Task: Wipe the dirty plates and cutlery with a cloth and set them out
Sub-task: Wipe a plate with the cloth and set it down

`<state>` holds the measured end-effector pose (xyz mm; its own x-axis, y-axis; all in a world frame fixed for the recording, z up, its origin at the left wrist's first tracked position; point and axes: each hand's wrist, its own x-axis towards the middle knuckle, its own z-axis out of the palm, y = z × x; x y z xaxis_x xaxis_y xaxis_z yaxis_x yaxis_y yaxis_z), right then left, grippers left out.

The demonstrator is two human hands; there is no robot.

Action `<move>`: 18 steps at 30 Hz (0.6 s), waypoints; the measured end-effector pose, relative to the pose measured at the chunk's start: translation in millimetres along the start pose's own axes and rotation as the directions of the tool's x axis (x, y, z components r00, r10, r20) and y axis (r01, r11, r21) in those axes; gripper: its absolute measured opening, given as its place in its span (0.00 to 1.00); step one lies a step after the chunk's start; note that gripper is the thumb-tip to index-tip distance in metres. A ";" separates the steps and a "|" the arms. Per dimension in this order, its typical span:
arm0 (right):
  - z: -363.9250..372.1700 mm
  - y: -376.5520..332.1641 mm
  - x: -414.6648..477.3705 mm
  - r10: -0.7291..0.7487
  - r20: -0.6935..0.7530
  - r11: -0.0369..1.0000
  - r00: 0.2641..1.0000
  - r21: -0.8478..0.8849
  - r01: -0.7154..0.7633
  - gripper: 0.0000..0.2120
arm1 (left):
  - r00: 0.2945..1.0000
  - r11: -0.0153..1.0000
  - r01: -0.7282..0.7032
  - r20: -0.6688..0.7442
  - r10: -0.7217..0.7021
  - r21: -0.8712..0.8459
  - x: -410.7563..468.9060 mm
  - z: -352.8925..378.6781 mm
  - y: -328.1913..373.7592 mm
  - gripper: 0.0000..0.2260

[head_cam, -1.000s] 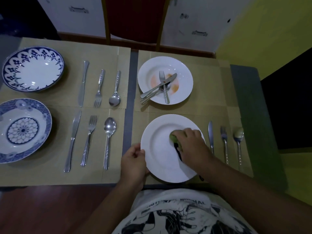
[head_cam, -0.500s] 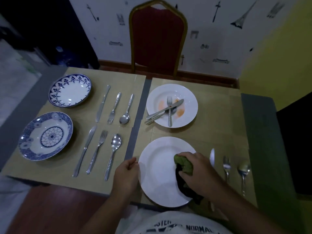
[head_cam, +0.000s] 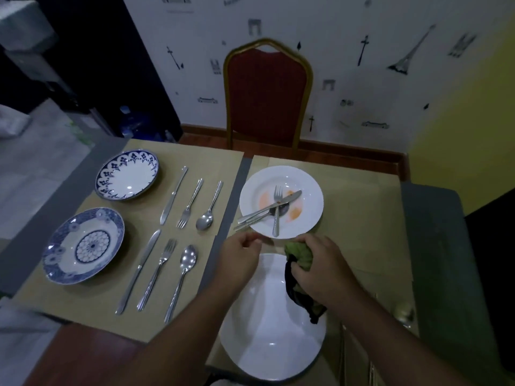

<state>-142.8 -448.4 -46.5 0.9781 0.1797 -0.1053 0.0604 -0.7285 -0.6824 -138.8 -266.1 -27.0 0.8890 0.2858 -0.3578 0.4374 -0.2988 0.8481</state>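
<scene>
**Cloth held between two white plates**

A green cloth [head_cam: 299, 253] was gripped in the right hand [head_cam: 320, 267], with the fingers closed around it. A dark part of the cloth was seen hanging down under the hand, over the near plate [head_cam: 271, 335]. This plate was white and looked clean. It was placed at the near edge of the table [head_cam: 359, 207].

The left hand [head_cam: 241, 259] was held just beside the right one, over the far rim of the near plate. Its fingers were curled in, and nothing could be seen in them.

Just past both hands, a dirty plate [head_cam: 309, 190] was seen. Orange smears were left on it. A fork [head_cam: 276, 210], a knife [head_cam: 271, 208] and a spoon were piled on it. The spoon was mostly hidden under them.

On the left side, two blue plates were set out, a far one [head_cam: 126, 175] and a near one [head_cam: 83, 245]. Beside each, a knife, a fork and a spoon were laid in a row.

A red chair [head_cam: 266, 93] was pushed up to the far side of the table.
</scene>
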 end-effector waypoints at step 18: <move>21.8 -27.3 72.7 0.109 -0.233 0.994 0.966 0.022 -0.107 0.20 | 0.919 0.711 -0.394 0.257 0.299 0.583 160.0 17.0 -8.0 0.10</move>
<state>-77.7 -401.0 -51.2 0.9982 -0.0597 -0.0078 -0.0489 -0.7286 -0.6832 2.3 -233.5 -97.7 0.9826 -0.0607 -0.1755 0.0393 -0.8555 0.5163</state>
